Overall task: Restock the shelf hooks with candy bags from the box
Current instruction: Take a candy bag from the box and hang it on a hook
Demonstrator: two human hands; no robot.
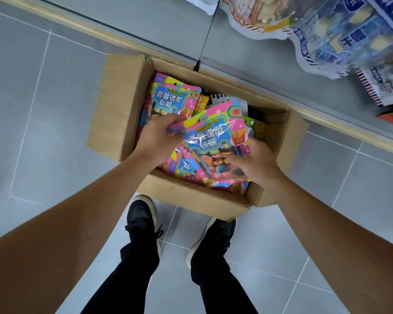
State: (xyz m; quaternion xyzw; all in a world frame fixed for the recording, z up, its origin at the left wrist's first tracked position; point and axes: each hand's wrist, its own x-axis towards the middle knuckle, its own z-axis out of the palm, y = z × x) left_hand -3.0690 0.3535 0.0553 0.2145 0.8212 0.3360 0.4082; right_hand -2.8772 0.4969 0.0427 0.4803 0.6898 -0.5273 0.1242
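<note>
The candy bag is raised over the open box, tilted, with its hang-hole end pointing away from the person. The right hand grips its lower corner, fingers curled on the film. The left hand holds a purple-and-pink edge just beside the bag's upper left corner; whether that edge belongs to the same bag or to a second one cannot be told, as the fingers are blurred.

Progress: judged from this view, the task is at the pick-up step. The bag is not yet carried to a hook. More bags lie in the box: one flat bag beyond the left hand, others beneath both hands, and different packets beyond the right hand. A good number remain to be hung.

Edges and room: the box walls and raised flaps surround both hands on all sides, so the bag must lift straight up before it moves sideways. Beyond the box runs the shelf base. Above and to the right of the right hand, hung packets project outward and could catch a rising bag. A thin black hook rod extends beyond the hands. The floor left of the left hand is open. The shoes stand touching the near box wall.
</note>
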